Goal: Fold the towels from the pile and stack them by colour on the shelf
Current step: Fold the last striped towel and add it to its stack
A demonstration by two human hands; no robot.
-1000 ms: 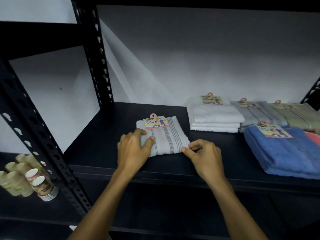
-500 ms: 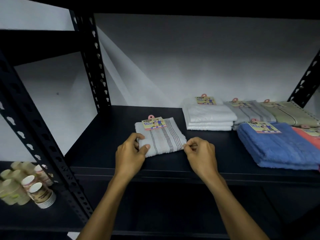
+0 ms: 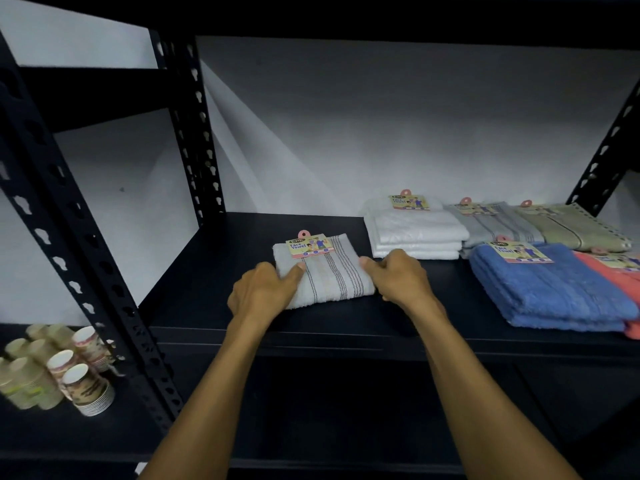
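A folded white towel with thin stripes and a yellow label (image 3: 329, 275) lies on the dark shelf (image 3: 221, 289). My left hand (image 3: 263, 292) grips its left edge, thumb on top. My right hand (image 3: 398, 278) holds its right edge, thumb against the fold. To the right stand a stack of plain white towels (image 3: 415, 233), a grey striped towel (image 3: 498, 226), an olive towel (image 3: 571, 226), a blue towel (image 3: 550, 289) and a coral towel (image 3: 623, 278) at the frame edge.
Black perforated uprights (image 3: 194, 133) frame the shelf on the left and far right. Paper cups (image 3: 62, 372) lie stacked on a lower shelf at the bottom left. A grey wall (image 3: 381, 116) closes the back.
Both hands have shifted from the towel's near corners to its left and right sides. The towel has slid slightly further onto the shelf.
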